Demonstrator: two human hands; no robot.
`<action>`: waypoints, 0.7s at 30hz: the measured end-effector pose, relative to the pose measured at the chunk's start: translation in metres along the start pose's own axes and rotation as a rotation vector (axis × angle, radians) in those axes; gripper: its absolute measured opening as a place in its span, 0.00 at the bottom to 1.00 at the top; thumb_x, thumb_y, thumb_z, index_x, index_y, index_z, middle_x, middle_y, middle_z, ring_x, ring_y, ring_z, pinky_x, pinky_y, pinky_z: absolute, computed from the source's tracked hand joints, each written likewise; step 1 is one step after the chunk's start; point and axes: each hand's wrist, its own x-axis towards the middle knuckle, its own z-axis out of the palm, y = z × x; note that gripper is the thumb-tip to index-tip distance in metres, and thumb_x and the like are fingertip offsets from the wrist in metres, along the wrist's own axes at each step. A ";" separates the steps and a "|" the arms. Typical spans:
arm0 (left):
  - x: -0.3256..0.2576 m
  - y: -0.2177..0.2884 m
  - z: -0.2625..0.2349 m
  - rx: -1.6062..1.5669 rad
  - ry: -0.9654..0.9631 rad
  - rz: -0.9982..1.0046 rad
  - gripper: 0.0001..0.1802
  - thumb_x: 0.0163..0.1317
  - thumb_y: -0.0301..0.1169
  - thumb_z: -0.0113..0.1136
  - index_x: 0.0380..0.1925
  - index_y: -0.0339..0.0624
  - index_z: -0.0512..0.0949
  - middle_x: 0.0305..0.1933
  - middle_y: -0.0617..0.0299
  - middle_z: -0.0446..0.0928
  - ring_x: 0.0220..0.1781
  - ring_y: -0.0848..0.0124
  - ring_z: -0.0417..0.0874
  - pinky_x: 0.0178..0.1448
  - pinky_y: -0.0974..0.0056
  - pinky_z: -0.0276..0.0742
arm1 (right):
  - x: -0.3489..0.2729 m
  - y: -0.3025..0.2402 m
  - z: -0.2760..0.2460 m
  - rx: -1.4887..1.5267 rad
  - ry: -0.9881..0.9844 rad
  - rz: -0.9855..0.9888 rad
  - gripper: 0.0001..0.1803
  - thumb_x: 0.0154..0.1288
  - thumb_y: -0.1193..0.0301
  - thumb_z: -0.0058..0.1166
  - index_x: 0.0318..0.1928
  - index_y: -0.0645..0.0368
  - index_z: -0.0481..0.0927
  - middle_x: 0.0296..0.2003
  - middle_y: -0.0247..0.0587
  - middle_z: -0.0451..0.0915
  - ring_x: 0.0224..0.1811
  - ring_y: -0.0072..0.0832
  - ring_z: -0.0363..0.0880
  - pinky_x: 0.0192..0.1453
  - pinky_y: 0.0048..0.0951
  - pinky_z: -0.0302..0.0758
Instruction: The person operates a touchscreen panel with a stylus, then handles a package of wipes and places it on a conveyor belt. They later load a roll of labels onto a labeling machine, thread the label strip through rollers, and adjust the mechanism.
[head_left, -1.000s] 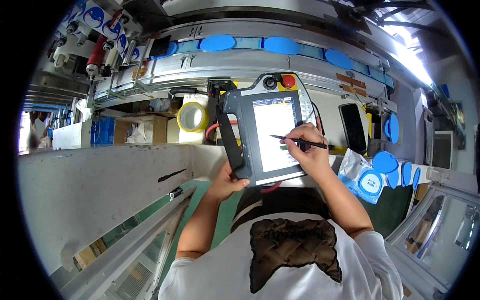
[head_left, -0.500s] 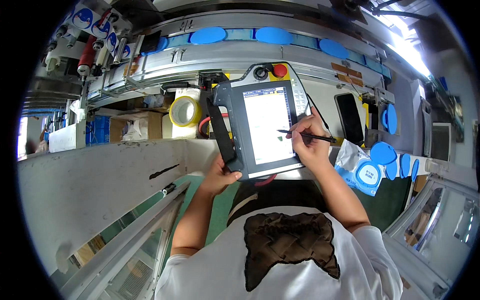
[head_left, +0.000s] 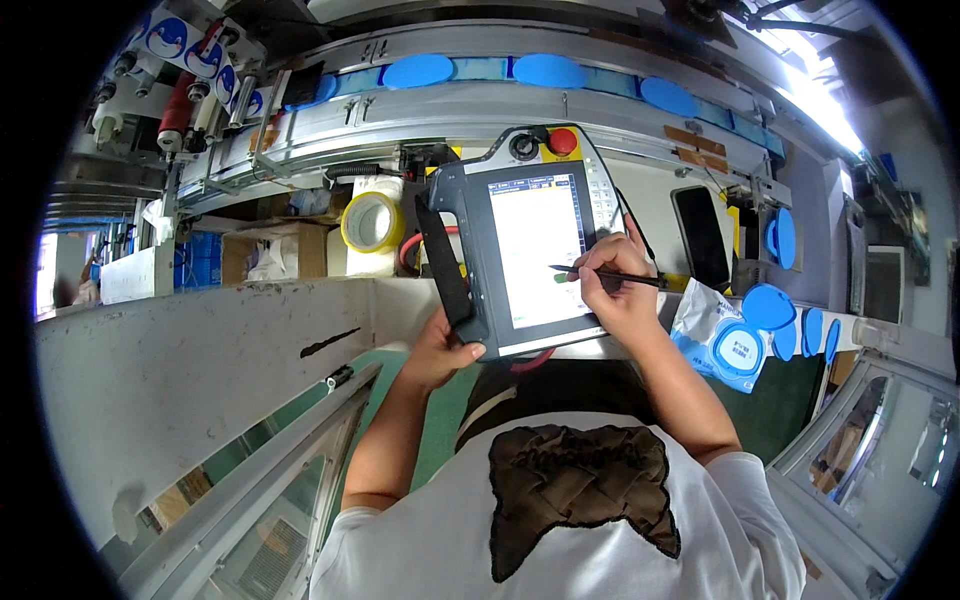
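A grey handheld control pendant [head_left: 480,290] with a lit touch screen [head_left: 535,240] is tilted up in front of me. Its upper end carries a red stop button [head_left: 562,142] and a black rotary knob [head_left: 523,147]. My left hand [head_left: 440,352] grips the pendant's lower left corner, thumb on the front, below a black strap. In my right hand [head_left: 622,285] a black stylus [head_left: 632,277] is pinched, its tip over the lower part of the screen. Whether the tip touches the glass, I cannot tell.
Beyond the pendant runs a conveyor [head_left: 480,70] with several blue oval lids [head_left: 550,71]. Left of the pendant stands a tape roll [head_left: 371,222]. To the right lie a black phone [head_left: 700,235], a wipes pack [head_left: 722,340] and more blue lids [head_left: 768,306]. A white panel [head_left: 220,370] stands left.
My right hand has shifted slightly, and the stylus tip has moved a little left and down over the screen. My left hand stays on the pendant.
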 end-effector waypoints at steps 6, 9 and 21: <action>0.001 -0.003 -0.003 0.031 -0.005 0.004 0.44 0.47 0.22 0.62 0.65 0.41 0.54 0.58 0.64 0.67 0.60 0.74 0.68 0.63 0.65 0.63 | -0.004 0.005 0.004 0.097 -0.052 0.039 0.06 0.50 0.77 0.57 0.24 0.57 0.72 0.25 0.34 0.78 0.30 0.24 0.78 0.64 0.37 0.56; 0.001 -0.005 -0.006 0.044 -0.011 -0.002 0.43 0.47 0.22 0.62 0.65 0.41 0.55 0.58 0.64 0.67 0.60 0.74 0.69 0.63 0.65 0.63 | -0.001 -0.003 0.002 0.035 -0.064 0.020 0.06 0.50 0.77 0.57 0.24 0.57 0.72 0.25 0.34 0.78 0.31 0.25 0.77 0.65 0.37 0.56; 0.001 0.000 0.000 0.019 -0.006 0.008 0.40 0.46 0.22 0.61 0.62 0.41 0.59 0.55 0.65 0.70 0.57 0.74 0.71 0.62 0.66 0.65 | 0.000 -0.001 0.001 -0.019 0.034 0.016 0.04 0.51 0.76 0.56 0.26 0.55 0.74 0.25 0.33 0.79 0.32 0.27 0.76 0.66 0.42 0.53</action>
